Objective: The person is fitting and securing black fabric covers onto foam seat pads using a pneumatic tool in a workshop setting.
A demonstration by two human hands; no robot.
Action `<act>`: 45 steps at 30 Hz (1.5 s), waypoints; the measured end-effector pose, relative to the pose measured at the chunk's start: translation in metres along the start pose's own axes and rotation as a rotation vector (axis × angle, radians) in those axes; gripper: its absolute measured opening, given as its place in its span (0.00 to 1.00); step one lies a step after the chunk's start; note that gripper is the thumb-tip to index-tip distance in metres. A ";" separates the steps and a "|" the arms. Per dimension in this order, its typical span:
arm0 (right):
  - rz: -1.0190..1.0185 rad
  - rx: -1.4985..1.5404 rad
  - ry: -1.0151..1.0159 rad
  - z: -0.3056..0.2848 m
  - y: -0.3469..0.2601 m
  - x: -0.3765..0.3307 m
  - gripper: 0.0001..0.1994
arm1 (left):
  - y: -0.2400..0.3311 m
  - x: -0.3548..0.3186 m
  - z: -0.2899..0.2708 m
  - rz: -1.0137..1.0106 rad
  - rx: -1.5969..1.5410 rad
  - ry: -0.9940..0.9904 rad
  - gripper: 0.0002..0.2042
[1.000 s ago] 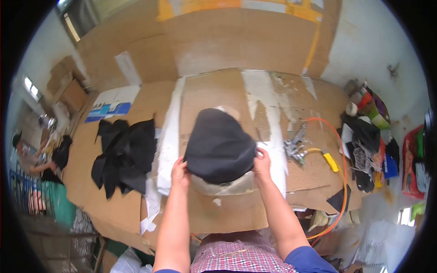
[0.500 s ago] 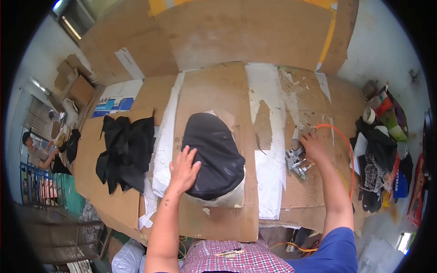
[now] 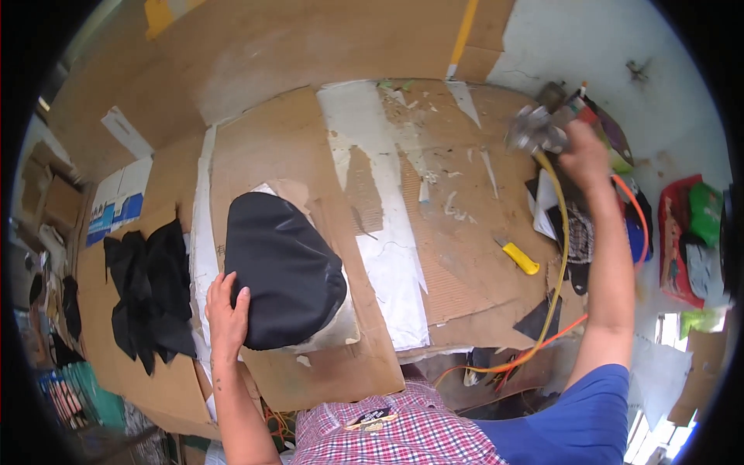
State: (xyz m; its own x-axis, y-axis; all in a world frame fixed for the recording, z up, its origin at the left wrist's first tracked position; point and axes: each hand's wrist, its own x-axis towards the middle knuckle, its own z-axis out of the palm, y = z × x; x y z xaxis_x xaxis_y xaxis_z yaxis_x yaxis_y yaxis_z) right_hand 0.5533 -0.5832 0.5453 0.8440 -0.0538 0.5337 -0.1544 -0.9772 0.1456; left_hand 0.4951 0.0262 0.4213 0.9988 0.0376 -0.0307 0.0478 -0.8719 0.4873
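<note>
A black leather-like cover (image 3: 283,271) lies wrinkled over a pale rounded pad (image 3: 341,324), whose bare edge shows at the lower right. My left hand (image 3: 228,319) rests on the cover's left edge, fingers stretched out and thumb apart. At the far right, my right hand (image 3: 584,159) is closed round a metal spray gun (image 3: 535,130), raised off the table and blurred by motion. A yellow hose (image 3: 563,232) hangs from the gun. An orange hose (image 3: 635,203) runs close by my right wrist.
Black fabric pieces (image 3: 151,287) lie left of the pad. A yellow utility knife (image 3: 521,258) lies on the cardboard-covered table (image 3: 473,232) at right. Cloths and bags (image 3: 577,232) crowd the right edge. A cardboard panel (image 3: 310,39) stands behind.
My right hand has lifted the spray gun off the table and carried it up to the right, uncovering the utility knife. The view has turned right. My left hand stays on the cover's left edge.
</note>
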 end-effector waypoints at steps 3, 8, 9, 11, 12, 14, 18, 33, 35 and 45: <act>0.208 -0.043 0.176 -0.093 0.029 -0.008 0.11 | -0.018 -0.010 -0.010 0.090 -0.084 0.104 0.20; 0.358 0.764 -0.088 -0.252 -0.004 -0.113 0.31 | -0.017 -0.027 -0.012 0.354 -0.196 -0.023 0.35; 0.352 0.897 -0.149 -0.241 -0.014 -0.142 0.28 | -0.014 -0.035 -0.015 0.358 -0.130 -0.093 0.36; 0.484 1.066 -0.202 -0.226 -0.080 -0.202 0.23 | -0.031 -0.037 -0.009 0.329 0.042 -0.181 0.37; 0.455 1.133 -0.079 -0.216 -0.125 -0.232 0.23 | -0.047 -0.035 -0.003 0.298 -0.094 -0.162 0.38; 0.821 1.287 -0.008 -0.221 -0.219 -0.290 0.24 | -0.071 -0.029 0.005 0.286 -0.233 -0.158 0.38; 1.145 1.832 0.121 -0.231 -0.261 -0.369 0.28 | -0.055 -0.035 0.000 0.386 -0.211 -0.080 0.35; 0.339 1.600 -0.570 -0.285 -0.234 -0.405 0.34 | -0.241 -0.157 -0.015 -0.170 -0.165 0.094 0.25; 0.123 1.502 -0.661 -0.294 -0.245 -0.391 0.32 | -0.261 -0.179 -0.012 -0.235 -0.202 0.091 0.25; 0.353 1.406 -0.417 -0.341 -0.273 -0.410 0.24 | -0.291 -0.182 -0.013 -0.325 -0.324 0.083 0.23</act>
State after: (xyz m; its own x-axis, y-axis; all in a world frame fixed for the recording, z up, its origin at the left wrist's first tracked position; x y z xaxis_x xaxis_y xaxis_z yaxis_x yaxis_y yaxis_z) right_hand 0.0736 -0.2247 0.5710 0.9882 -0.1380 0.0664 0.0247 -0.2840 -0.9585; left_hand 0.2995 0.2790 0.2961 0.9281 0.3342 -0.1639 0.3459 -0.6116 0.7116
